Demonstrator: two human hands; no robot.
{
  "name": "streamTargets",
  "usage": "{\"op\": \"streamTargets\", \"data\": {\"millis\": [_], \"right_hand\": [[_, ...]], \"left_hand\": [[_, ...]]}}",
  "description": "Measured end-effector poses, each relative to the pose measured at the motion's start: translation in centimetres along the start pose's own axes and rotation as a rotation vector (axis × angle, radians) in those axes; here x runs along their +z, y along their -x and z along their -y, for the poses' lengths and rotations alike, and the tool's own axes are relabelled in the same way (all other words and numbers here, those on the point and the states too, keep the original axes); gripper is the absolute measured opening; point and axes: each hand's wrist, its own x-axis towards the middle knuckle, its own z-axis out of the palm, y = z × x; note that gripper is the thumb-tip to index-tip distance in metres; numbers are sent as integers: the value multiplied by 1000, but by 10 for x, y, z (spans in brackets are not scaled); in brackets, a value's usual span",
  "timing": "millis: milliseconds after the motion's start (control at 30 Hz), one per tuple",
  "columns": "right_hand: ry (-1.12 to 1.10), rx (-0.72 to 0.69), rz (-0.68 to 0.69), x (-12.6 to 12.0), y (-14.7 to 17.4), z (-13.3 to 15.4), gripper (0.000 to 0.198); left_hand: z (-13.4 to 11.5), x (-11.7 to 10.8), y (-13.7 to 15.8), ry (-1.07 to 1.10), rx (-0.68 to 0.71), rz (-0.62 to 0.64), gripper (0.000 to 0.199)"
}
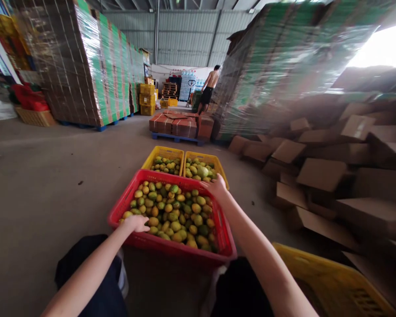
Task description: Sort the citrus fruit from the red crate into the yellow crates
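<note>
A red plastic crate (229,240) full of small green and yellow fruits, which look like mangoes (175,226), stands in front of my knees. My left hand (139,223) reaches over its near left side, low above the fruits, fingers stretched out. Over the crate's far right corner is my right hand (217,187), fingers apart, with no fruit visible in it. Just beyond those fingers, a larger pale green fruit (202,171) shows at the right yellow crate (222,174). The left yellow crate (148,159) beside it also holds fruits. The undersides of both hands are hidden.
Open cardboard boxes (321,174) are heaped on the right. Another yellow crate (343,281) stands near my right leg. Ahead lies a blue pallet (176,137) with flattened cardboard (173,123). Wrapped stacks (108,66) rise behind; a person (209,88) stands farther back.
</note>
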Motion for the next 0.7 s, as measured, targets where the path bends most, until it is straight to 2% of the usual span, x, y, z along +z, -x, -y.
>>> {"op": "streamTargets", "data": {"millis": [100, 233, 367, 467, 600, 667, 700], "right_hand": [[156, 142, -99, -4, 7, 12, 16], [311, 370, -94, -41, 71, -16, 17], [405, 461, -11, -76, 134, -30, 23], [504, 404, 70, -88, 159, -21, 23], [709, 177, 152, -90, 165, -12, 21], [924, 54, 199, -88, 160, -20, 27], [1109, -1, 235, -85, 156, -29, 29]], "left_hand": [[2, 4, 3, -13, 11, 5, 48], [7, 11, 9, -47, -15, 29, 45], [8, 26, 16, -89, -52, 52, 45], [8, 37, 19, -126, -62, 24, 47], [17, 49, 24, -157, -75, -69, 50], [25, 56, 30, -171, -81, -123, 48], [29, 59, 33, -180, -84, -151, 46]]}}
